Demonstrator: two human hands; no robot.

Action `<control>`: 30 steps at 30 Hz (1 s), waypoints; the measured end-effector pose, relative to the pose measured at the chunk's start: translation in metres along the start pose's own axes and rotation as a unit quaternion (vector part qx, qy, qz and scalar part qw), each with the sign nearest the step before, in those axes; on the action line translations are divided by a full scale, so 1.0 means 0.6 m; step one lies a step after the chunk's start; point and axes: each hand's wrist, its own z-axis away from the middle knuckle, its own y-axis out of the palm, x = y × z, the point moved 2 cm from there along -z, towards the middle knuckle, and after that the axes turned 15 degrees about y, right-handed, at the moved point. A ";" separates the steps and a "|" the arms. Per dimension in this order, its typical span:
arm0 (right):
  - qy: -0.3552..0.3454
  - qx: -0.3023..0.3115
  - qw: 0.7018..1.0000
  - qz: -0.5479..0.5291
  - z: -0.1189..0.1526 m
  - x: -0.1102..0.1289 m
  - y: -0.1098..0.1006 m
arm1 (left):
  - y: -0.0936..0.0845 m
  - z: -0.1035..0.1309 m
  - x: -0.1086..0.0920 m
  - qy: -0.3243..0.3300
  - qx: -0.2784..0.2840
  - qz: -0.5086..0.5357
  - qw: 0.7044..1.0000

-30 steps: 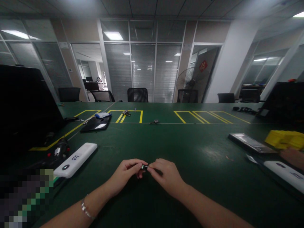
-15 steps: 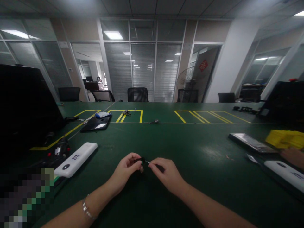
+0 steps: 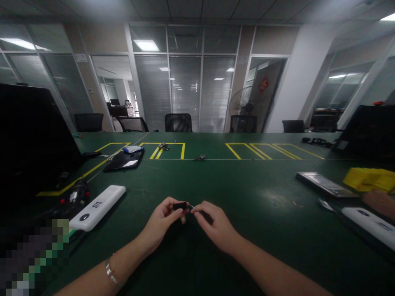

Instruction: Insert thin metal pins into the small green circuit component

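Over the green table (image 3: 197,181), my left hand (image 3: 162,218) pinches a small black block-shaped piece (image 3: 180,206) between thumb and fingers. Its exact kind is too small to make out. Opposite it, my right hand (image 3: 217,224) is closed, thumb against fingertips, on a thin metallic rod (image 3: 192,207). The rod slants up toward the right end of the black piece. Whether the two touch I cannot tell. Fingers hide part of both things.
Left of my hands lies a white power bank (image 3: 98,207) marked 22. Beyond it is a black tablet-like slab (image 3: 124,159) bearing a small packet. Metal bits (image 3: 164,146) lie farther off. Rightward are a flat tray (image 3: 324,184), a yellow bin (image 3: 370,179) and another person's hand (image 3: 379,201).
The black piece has turned in my left hand, showing more of its side. The rod in my right hand now tilts differently, its left end higher. Both hands stay almost in place.
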 end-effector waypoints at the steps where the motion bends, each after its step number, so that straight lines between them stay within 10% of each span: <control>1: 0.000 0.001 1.000 -0.001 0.000 0.000 0.000 | 0.000 0.000 0.000 0.001 0.003 0.001 1.000; 30: 0.014 -0.008 1.000 0.010 0.002 -0.004 -0.003 | 0.001 0.000 0.001 -0.010 0.065 -0.049 0.997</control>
